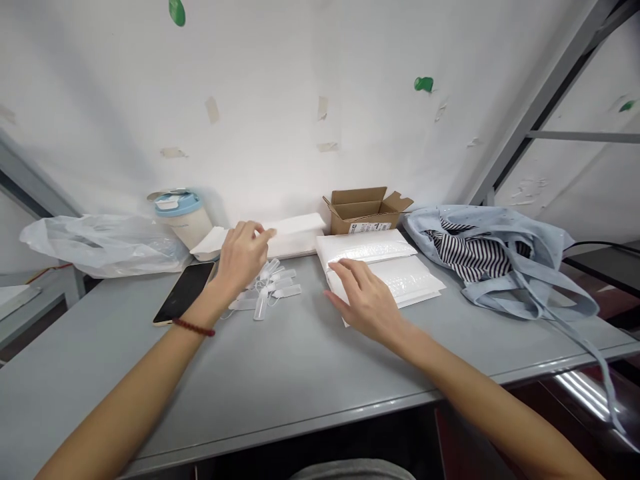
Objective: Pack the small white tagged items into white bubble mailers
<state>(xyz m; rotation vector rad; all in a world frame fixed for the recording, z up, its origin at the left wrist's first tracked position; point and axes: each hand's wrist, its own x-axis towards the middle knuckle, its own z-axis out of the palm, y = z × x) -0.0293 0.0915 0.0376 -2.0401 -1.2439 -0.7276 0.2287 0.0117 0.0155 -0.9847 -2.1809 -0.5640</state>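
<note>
My left hand point(244, 255) is above the clear plastic tags point(270, 287), its fingers curled together. The fingertips meet the near-left edge of a white paper stack point(300, 235); whether they pinch a sheet is hidden. Several of the tags, with thin loops, lie in a loose pile below that hand. My right hand point(367, 300) is open, palm down, with fingers apart over the left edge of the white bubble mailers point(407, 277). These lie in a small pile, their flaps facing up.
A black phone point(184, 293) lies left of the tags. Behind it stand a blue-lidded cup point(185, 217) and a white plastic bag point(105, 247). A small open cardboard box point(367, 212) is at the back, and a light blue cloth bag point(500, 260) with straps lies right.
</note>
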